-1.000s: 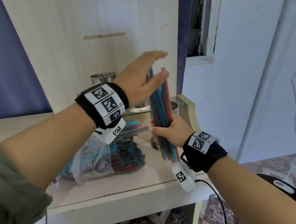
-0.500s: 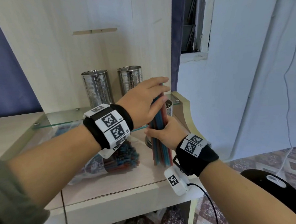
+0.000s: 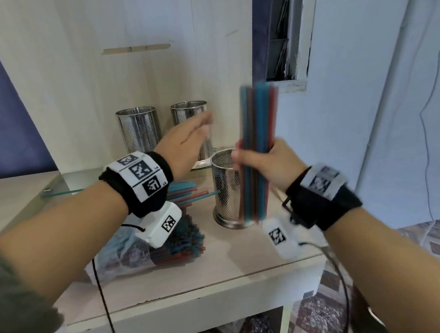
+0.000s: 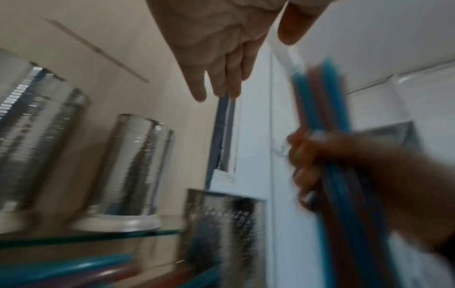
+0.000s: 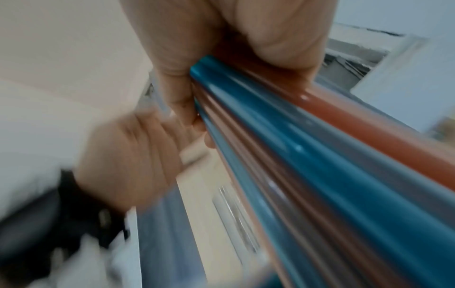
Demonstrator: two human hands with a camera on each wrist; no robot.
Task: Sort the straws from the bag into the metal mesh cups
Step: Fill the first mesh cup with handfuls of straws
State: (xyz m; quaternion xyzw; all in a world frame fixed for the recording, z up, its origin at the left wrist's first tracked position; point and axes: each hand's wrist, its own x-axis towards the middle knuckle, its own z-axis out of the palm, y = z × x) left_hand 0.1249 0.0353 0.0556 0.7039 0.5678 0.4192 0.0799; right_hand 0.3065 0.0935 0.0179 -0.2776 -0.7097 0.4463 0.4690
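Observation:
My right hand (image 3: 267, 163) grips an upright bundle of blue and red straws (image 3: 258, 117), held just right of the nearest metal mesh cup (image 3: 226, 189) on the wooden shelf. The same bundle of straws (image 5: 307, 148) fills the right wrist view, and the right hand (image 4: 317, 167) shows blurred in the left wrist view. My left hand (image 3: 189, 142) hovers with straight fingers, holding nothing, in front of two more mesh cups (image 3: 139, 130) on a glass shelf (image 3: 73, 185). A clear plastic bag of straws (image 3: 151, 245) lies under my left wrist.
A wooden back panel (image 3: 105, 70) rises behind the cups. The shelf's front edge (image 3: 195, 291) runs below the bag. A white wall (image 3: 377, 105) and a patterned floor (image 3: 437, 243) lie to the right.
My left hand has let go of the straw tops and drawn back to the left. My right hand has lifted the bundle up off the shelf.

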